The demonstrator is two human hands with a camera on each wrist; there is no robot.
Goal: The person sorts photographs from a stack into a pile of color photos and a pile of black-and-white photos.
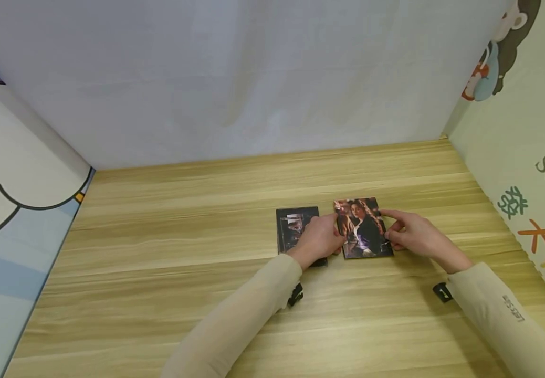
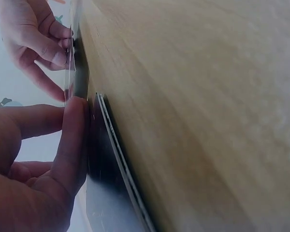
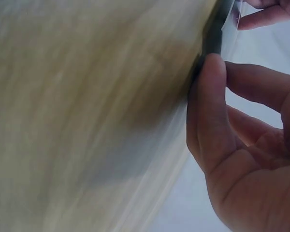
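Observation:
A photo card (image 1: 363, 231) showing a dark-haired figure lies on the wooden table (image 1: 168, 252), cased in a clear sleeve (image 2: 70, 53). My left hand (image 1: 336, 237) grips its left edge, thumb (image 2: 73, 140) pressed against the card. At the card's right edge my right hand (image 1: 390, 232) pinches the card, index finger stretched toward the upper right corner and thumb (image 3: 209, 106) at the side. A darker card (image 1: 295, 227) lies just left of it, partly under my left hand, and shows as a thin dark stack (image 2: 108, 174) in the left wrist view.
White fabric forms the back wall (image 1: 253, 79). Cartoon-printed panels close the left side (image 1: 17, 199) and right side (image 1: 527, 157). Black wrist straps (image 1: 295, 295) sit on both beige sleeves. Bare wood spreads left of and in front of the cards.

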